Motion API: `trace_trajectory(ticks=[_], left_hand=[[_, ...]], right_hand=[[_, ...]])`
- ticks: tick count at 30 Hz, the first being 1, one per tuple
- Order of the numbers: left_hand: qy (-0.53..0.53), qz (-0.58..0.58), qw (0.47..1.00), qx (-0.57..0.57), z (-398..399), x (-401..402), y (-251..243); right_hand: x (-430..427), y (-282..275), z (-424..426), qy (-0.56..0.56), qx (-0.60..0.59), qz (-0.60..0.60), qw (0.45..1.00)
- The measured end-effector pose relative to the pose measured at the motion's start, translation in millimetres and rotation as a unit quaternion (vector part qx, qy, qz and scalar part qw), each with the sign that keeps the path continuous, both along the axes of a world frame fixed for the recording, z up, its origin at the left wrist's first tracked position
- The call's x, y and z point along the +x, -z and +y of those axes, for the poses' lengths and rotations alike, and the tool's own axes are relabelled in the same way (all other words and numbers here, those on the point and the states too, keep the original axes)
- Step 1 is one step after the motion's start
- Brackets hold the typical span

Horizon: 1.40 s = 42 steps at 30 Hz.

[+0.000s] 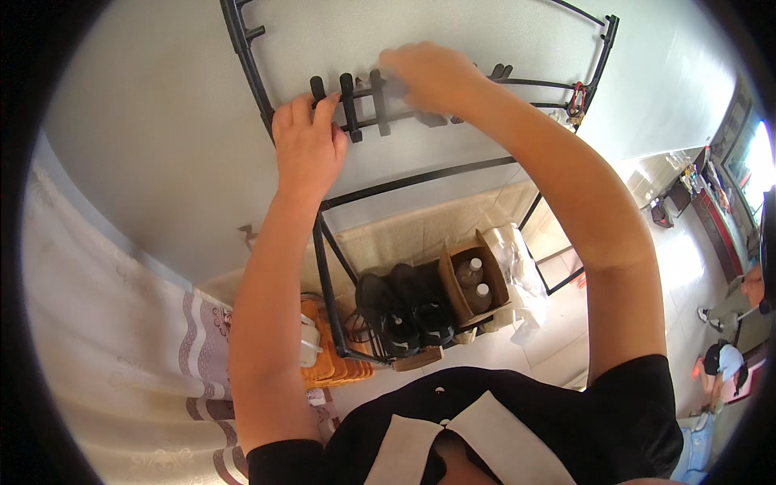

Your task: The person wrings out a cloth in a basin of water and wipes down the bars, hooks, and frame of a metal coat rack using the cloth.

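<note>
My left hand is on the left part of the hook rail of a black metal rack, its fingers around one black hook. Just right of it a second black hook spans the two crossbars. A further hook beside that one looks blurred. My right hand is raised over the middle of the crossbars, blurred, with its fingers curled; whether it holds anything cannot be told. At the rail's right end hangs a red carabiner with small items.
Below, a pair of black shoes and a cardboard box with two bottles stand on the rack's lower shelf, beside a white plastic bag. Orange crates stand lower left, near a patterned curtain. People are at the far right.
</note>
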<state>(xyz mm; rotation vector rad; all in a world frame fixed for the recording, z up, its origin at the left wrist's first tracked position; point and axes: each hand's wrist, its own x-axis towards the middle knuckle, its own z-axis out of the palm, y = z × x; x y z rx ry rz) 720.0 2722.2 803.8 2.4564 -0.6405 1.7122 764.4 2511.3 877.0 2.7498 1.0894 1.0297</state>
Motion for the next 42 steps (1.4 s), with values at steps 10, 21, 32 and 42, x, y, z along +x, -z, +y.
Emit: trace_trajectory(ticks=[10, 21, 32, 42], left_hand=[[0.034, -0.012, 0.999, 0.005, 6.3, 1.6, 1.2], [0.041, 0.09, 0.995, -0.017, -79.9, 19.5, -8.6], [0.031, -0.025, 0.999, 0.008, -124.1, 4.5, -26.9], [0.052, 0.016, 0.998, -0.03, -39.8, -10.4, -46.6]], right_hand=[[-11.6, -61.8, 4.7, -0.274, 0.369, 0.305, 0.834], [3.8, -78.9, -48.1, -0.161, 0.198, 0.155, 0.954], [-11.0, -66.2, -69.1, -0.072, 0.242, 0.294, 0.922], [-41.6, -95.3, -27.4, -0.042, 0.279, 0.37, 0.885]])
